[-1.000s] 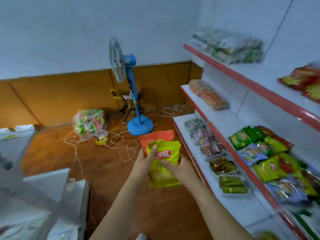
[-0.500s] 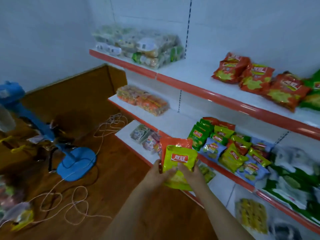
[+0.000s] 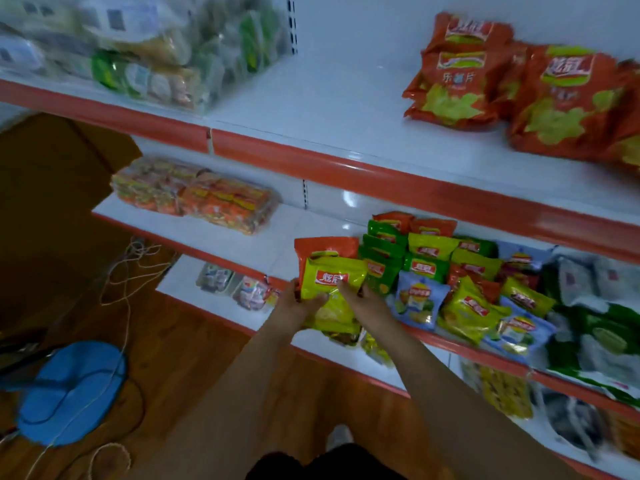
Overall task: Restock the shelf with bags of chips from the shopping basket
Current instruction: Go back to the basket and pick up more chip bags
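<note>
Head view shows the left hand (image 3: 298,306) gripping the left edge of a yellow chip bag (image 3: 332,292), thumb curled over its front, while the right hand (image 3: 367,303) pinches its right side with a finger laid across the red label. An orange chip bag (image 3: 325,245) sits stacked behind the yellow one, both held over the red front edge of the middle shelf (image 3: 242,237), just left of a heap of green, yellow and blue chip bags (image 3: 450,282). Above, more orange bags (image 3: 502,88) lie on the upper shelf (image 3: 329,109).
</note>
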Available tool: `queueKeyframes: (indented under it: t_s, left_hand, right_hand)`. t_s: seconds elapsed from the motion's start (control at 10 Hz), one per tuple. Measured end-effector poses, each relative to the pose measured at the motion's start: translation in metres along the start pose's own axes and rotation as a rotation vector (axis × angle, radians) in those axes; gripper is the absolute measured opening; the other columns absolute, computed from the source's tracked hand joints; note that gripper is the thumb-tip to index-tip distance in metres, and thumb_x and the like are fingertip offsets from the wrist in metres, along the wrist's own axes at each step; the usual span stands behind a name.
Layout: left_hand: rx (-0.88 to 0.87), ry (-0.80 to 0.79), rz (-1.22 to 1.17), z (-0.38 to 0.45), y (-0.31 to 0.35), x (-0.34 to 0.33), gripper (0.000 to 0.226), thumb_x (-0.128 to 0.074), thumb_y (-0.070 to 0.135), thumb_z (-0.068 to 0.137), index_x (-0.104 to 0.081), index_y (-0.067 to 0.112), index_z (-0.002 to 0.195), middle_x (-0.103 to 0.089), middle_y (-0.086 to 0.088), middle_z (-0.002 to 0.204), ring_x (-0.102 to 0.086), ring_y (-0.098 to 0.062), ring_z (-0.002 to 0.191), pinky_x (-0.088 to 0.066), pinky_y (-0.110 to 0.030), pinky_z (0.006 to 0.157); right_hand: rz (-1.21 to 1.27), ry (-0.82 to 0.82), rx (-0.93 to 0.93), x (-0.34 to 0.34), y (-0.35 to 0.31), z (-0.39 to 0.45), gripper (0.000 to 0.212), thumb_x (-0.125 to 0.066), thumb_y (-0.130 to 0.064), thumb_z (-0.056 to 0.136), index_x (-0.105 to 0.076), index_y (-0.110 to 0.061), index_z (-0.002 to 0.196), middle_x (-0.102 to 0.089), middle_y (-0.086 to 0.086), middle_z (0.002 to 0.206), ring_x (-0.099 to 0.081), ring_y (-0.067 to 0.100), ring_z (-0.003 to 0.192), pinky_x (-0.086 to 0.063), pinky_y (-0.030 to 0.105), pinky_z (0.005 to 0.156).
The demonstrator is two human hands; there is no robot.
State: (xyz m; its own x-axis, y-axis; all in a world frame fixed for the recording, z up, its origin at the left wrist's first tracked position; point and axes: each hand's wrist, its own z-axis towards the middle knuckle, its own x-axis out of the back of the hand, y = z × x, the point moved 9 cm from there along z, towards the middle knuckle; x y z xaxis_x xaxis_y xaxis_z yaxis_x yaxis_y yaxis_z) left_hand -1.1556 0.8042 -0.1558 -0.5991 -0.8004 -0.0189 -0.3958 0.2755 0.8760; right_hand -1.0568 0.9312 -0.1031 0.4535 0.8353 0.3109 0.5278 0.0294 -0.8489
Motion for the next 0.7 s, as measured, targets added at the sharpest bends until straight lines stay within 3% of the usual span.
queueKeyframes:
  t_s: [0.1, 0.2, 0.3, 0.4, 0.5, 0.6, 0.7]
  left_hand:
    - [-0.014, 0.038, 0.007, 0.065, 0.011, 0.013, 0.045, -0.074, 0.008, 0.083, -0.052, 0.012, 0.123, -0.069, -0.011, 0.107, -0.069, -0.025, 0.086, -0.059, -0.042, 0.077]
    - [-0.006, 0.02, -0.007, 0.133, 0.014, 0.02, 0.055, -0.078, 0.015, 0.079, -0.049, 0.009, 0.126, -0.068, -0.011, 0.111, -0.068, -0.028, 0.095, -0.057, -0.05, 0.085]
    - [-0.01, -0.039, 0.072, 0.212, 0.003, 0.016, 0.077, -0.081, 0.034, 0.064, -0.048, 0.012, 0.129, -0.067, -0.014, 0.12, -0.068, -0.034, 0.105, -0.055, -0.057, 0.089]
    - [-0.034, -0.147, 0.159, 0.273, 0.002, -0.01, 0.067, -0.074, 0.033, 0.07, -0.049, 0.011, 0.129, -0.064, -0.013, 0.122, -0.065, -0.034, 0.108, -0.057, -0.05, 0.087]
    - [-0.114, -0.028, 0.779, 0.314, 0.006, -0.024, 0.064, -0.061, 0.055, 0.08, -0.048, 0.02, 0.133, -0.052, -0.012, 0.132, -0.049, -0.036, 0.124, -0.041, -0.05, 0.104]
    - [-0.128, -0.062, 1.038, 0.317, 0.009, -0.038, 0.077, -0.048, 0.062, 0.089, -0.027, 0.017, 0.148, -0.035, -0.011, 0.148, -0.031, -0.037, 0.136, -0.028, -0.052, 0.109]
    - [-0.056, -0.129, 1.048, 0.289, 0.018, -0.027, 0.081, -0.042, 0.057, 0.094, -0.014, 0.009, 0.153, -0.022, -0.015, 0.158, -0.025, -0.037, 0.143, -0.027, -0.051, 0.113]
  right_hand:
    - [-0.074, 0.092, 0.013, -0.009, -0.004, 0.061, 0.046, -0.05, -0.048, 0.095, -0.048, -0.019, 0.132, -0.061, 0.003, 0.122, -0.06, 0.021, 0.103, -0.045, 0.027, 0.078]
    - [-0.137, 0.143, -0.025, -0.019, 0.003, 0.113, 0.051, -0.046, -0.047, 0.097, -0.047, -0.011, 0.133, -0.058, 0.012, 0.129, -0.059, 0.032, 0.111, -0.048, 0.041, 0.092]
    - [-0.135, 0.263, -0.054, -0.023, 0.021, 0.159, 0.041, -0.043, -0.039, 0.099, -0.051, -0.008, 0.124, -0.063, 0.017, 0.112, -0.061, 0.033, 0.099, -0.05, 0.04, 0.083]
    - [-0.12, 0.375, -0.054, -0.03, 0.031, 0.202, 0.033, -0.042, -0.034, 0.099, -0.052, -0.011, 0.12, -0.061, 0.009, 0.103, -0.059, 0.026, 0.092, -0.038, 0.028, 0.072]
    - [-0.009, 0.508, -0.02, -0.035, 0.038, 0.243, 0.061, -0.039, -0.051, 0.091, -0.041, -0.012, 0.138, -0.055, 0.008, 0.124, -0.055, 0.022, 0.109, -0.041, 0.029, 0.088]
    - [0.149, 0.556, -0.154, -0.037, 0.06, 0.254, 0.061, -0.04, -0.049, 0.091, -0.039, -0.012, 0.139, -0.052, 0.015, 0.135, -0.052, 0.032, 0.121, -0.043, 0.041, 0.103]
    - [0.253, 0.512, -0.252, -0.047, 0.026, 0.209, 0.054, -0.039, -0.04, 0.099, -0.035, -0.009, 0.143, -0.046, 0.014, 0.142, -0.046, 0.031, 0.13, -0.038, 0.04, 0.108]
